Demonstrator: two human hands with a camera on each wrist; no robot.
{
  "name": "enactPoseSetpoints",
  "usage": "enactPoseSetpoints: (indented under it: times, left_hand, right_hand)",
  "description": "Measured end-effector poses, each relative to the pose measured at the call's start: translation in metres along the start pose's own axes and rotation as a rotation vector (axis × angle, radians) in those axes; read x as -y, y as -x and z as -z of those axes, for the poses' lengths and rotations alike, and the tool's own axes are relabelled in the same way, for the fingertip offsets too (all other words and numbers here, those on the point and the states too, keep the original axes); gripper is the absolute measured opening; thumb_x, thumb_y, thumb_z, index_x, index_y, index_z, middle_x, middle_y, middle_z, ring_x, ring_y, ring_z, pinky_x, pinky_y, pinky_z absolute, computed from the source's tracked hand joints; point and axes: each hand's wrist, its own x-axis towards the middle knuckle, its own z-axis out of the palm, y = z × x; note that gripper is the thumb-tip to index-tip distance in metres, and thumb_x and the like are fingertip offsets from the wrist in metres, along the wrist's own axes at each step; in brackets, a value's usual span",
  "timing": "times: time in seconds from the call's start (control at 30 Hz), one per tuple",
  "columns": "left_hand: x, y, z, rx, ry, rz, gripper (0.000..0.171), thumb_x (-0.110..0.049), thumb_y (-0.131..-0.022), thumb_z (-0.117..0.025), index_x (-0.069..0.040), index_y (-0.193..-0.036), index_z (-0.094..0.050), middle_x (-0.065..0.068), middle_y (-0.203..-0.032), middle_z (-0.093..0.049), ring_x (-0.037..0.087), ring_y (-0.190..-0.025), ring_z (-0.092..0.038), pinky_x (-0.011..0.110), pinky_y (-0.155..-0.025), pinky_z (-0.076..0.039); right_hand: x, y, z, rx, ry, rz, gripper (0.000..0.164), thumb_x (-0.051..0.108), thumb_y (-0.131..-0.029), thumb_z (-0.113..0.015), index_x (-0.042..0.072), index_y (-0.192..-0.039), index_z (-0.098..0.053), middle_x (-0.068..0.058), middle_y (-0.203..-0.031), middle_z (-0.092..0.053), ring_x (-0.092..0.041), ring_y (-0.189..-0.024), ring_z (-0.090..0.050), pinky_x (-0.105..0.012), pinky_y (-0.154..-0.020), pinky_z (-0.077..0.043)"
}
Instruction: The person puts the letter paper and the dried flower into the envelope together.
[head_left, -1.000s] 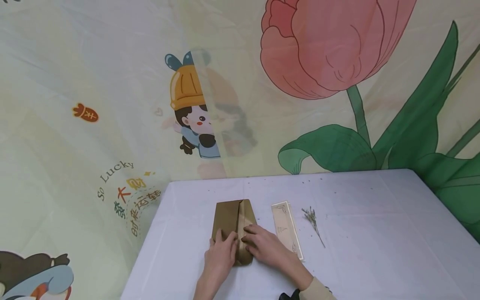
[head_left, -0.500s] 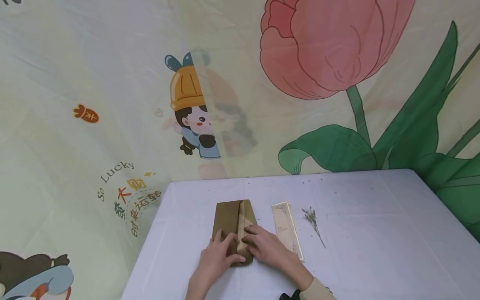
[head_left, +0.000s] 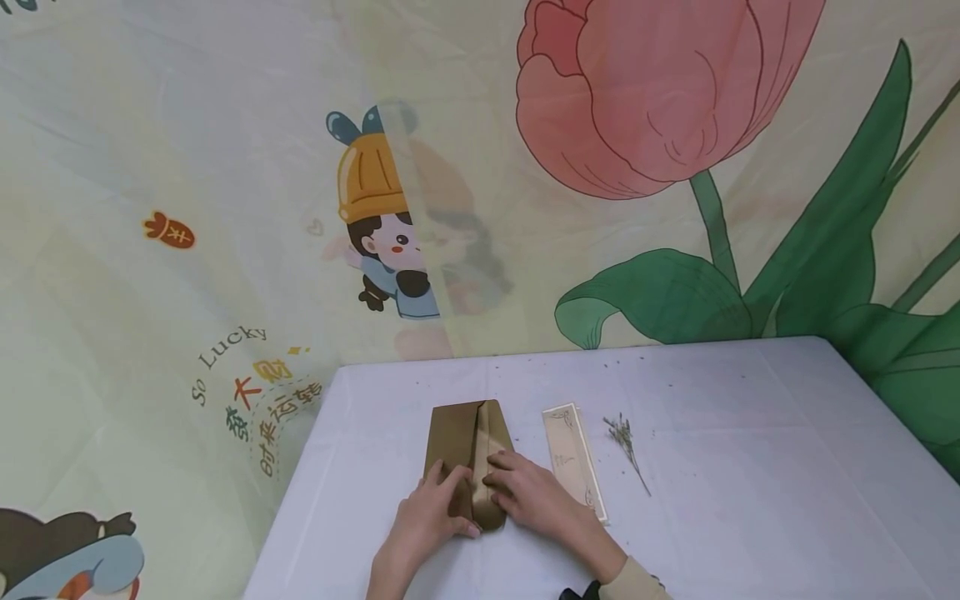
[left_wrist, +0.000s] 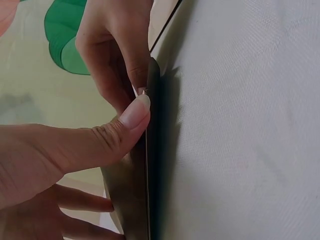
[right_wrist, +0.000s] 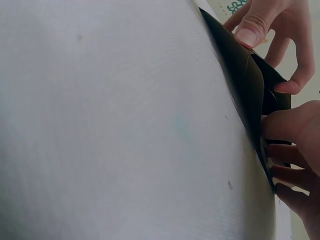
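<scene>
Head view: brown envelope [head_left: 452, 429] on white tablecloth [head_left: 750, 467]

Left hand [head_left: 426, 515] touches its near edge, thumb and fingers spread; right hand [head_left: 538, 493] touches the flap [head_left: 491, 429], whether pinching I cannot tell. Rightward lie printed card [head_left: 572, 454], then dried sprig [head_left: 624, 440].

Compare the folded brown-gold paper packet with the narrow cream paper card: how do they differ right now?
The packet is plain brown-gold; the card is cream with printed ornament. The packet is wider; the card is a slim strip. The left hand and right hand touch the packet; the card lies flat, unheld. Both rest on the white tablecloth.
</scene>
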Motion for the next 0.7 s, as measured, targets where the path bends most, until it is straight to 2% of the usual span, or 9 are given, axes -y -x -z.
enactPoseSetpoints:
  times: [0.53,0.7]
  left_hand:
    - [-0.0006,-0.0009,-0.0037,0.000,-0.014,0.002,0.068,-0.039,-0.064,-0.092,-0.025,-0.122,-0.059,0.038,-0.147,-0.046,0.067,-0.120,-0.053,0.072,-0.076,-0.050]
    - [-0.0015,-0.0026,-0.0045,0.000,-0.021,0.014,0.069,-0.039,-0.063,-0.092,-0.024,-0.122,-0.059,0.037,-0.147,-0.046,0.064,-0.121,-0.054,0.071,-0.077,-0.050]
  right_hand:
    - [0.0017,-0.0023,-0.0006,0.006,0.025,-0.008,0.023,0.018,-0.092,-0.076,0.012,-0.114,-0.076,-0.012,-0.137,-0.066,-0.029,-0.128,-0.062,-0.044,-0.105,-0.051]
    - [0.0031,-0.0020,0.0011,-0.006,0.049,-0.002,0.021,0.019,-0.092,-0.076,0.013,-0.112,-0.077,-0.012,-0.133,-0.068,-0.029,-0.126,-0.063,-0.045,-0.104,-0.052]
